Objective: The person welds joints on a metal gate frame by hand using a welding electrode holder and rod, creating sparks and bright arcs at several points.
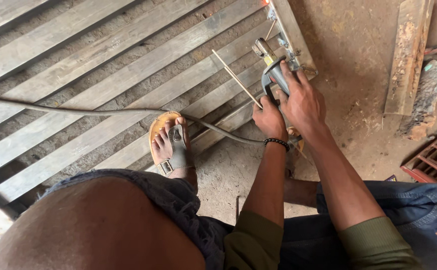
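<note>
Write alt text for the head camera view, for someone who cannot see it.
Seen from above, a crouching person grips a welding electrode holder with the right hand while the left hand steadies it, its tip at the corner of a metal slatted frame lying on a dirt floor. A sandalled foot rests on the frame beside a grey cable.

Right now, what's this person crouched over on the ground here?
A person is welding a metal slat frame that lies flat on the dirt floor. The right hand grips the electrode holder at the frame's corner, where a small glow shows at the top edge. The left hand rests beside it, pinching a spare welding rod. A cable trails across the slats to the holder, and the person's sandalled left foot stands on the frame.
</note>
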